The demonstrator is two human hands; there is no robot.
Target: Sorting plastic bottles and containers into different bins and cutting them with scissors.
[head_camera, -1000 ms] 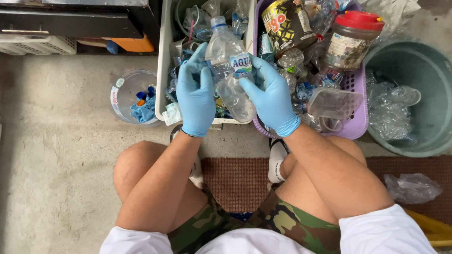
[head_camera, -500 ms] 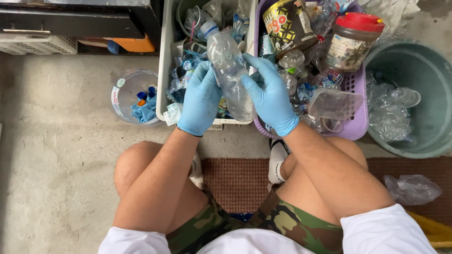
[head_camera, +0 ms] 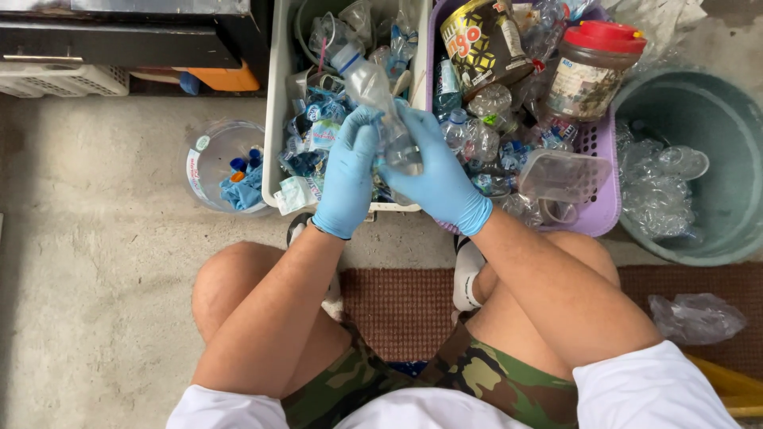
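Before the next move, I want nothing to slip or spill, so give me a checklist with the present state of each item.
1. Left hand gripping the clear bottle: ok.
2. Right hand gripping the bottle's lower end: ok.
3. Bottle's label removed: ok, none shows.
4. Bottle's cap removed: cannot tell.
5. Space in the green tub: ok.
6. Small clear container of blue caps upright: ok.

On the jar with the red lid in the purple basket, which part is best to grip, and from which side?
Probably the red lid of the jar, from above-right: it lies tilted with the lid topmost and uncovered, while bottles crowd its lower body in the purple basket.
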